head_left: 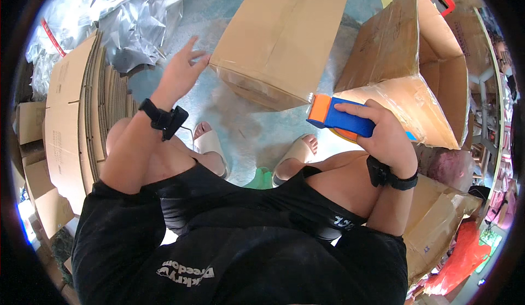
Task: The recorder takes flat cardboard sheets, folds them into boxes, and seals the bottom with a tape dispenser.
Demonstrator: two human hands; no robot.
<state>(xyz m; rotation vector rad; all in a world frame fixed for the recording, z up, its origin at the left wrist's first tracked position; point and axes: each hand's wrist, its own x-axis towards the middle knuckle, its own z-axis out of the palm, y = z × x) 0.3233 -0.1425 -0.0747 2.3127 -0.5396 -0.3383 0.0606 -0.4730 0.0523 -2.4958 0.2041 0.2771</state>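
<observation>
My right hand [387, 141] grips the blue-and-orange tape dispenser [340, 115] beside the right near corner of the carton [279, 37] on the floor [235, 119], and my left hand [183, 71] — fingers loosely spread by its left corner — had best brace it firmly.

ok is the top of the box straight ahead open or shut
Shut: the upper side of the box lies flat, its flaps meeting along a middle seam. Whether anything is inside cannot be told.
</observation>
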